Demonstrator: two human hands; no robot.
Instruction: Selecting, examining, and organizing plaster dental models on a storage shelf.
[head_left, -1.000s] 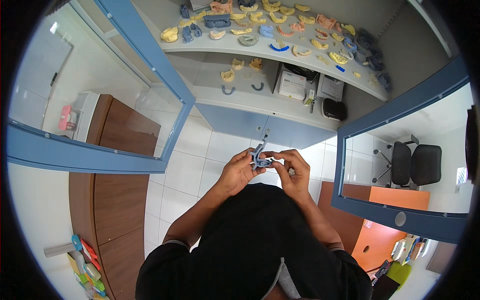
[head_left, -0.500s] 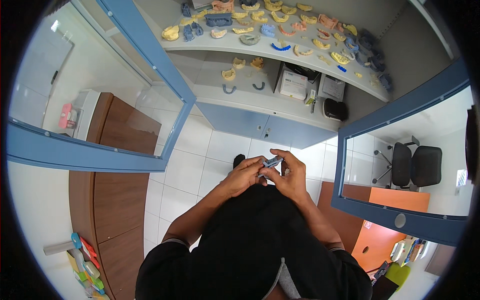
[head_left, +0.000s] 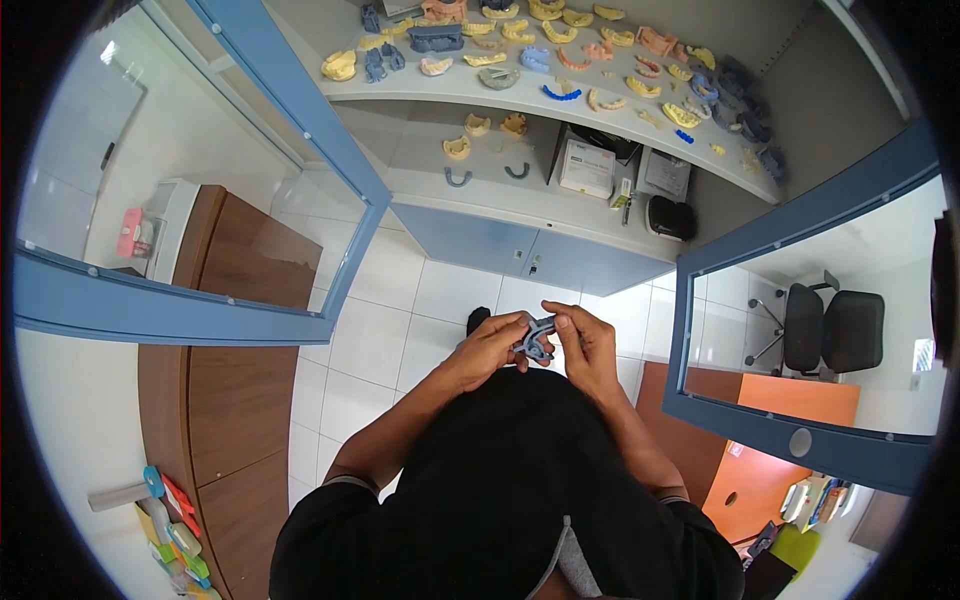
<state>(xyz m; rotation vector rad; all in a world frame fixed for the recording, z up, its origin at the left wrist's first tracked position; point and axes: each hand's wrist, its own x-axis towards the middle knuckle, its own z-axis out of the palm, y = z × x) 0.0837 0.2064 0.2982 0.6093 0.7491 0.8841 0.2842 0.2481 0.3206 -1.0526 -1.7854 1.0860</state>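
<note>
Close in front of my body, both hands grip a grey-blue dental model [head_left: 535, 338], whose curved, hollow frame shows between them. My left hand [head_left: 490, 350] is closed on its left side, thumb on top. My right hand [head_left: 588, 345] pinches its upper right end between thumb and fingers. Some fingertips are hidden behind the model. Beyond my hands, many yellow, pink and grey dental models [head_left: 487, 60] are spread over the upper shelf [head_left: 400, 93]. On the lower shelf [head_left: 410, 160] lie yellow models [head_left: 457, 148] and two grey arch-shaped pieces [head_left: 458, 178].
Blue-framed glass doors stand open at left [head_left: 345, 230] and right [head_left: 690, 340]. Boxes [head_left: 587, 168] and a black case [head_left: 668, 217] occupy the lower shelf. A brown cabinet [head_left: 235, 420] is at left; an orange desk [head_left: 765, 440] and a black chair [head_left: 850, 330] are at right.
The dental model has been turned, so its open curved frame now shows more. My right thumb has shifted up towards its upper end. My left hand has barely moved.
</note>
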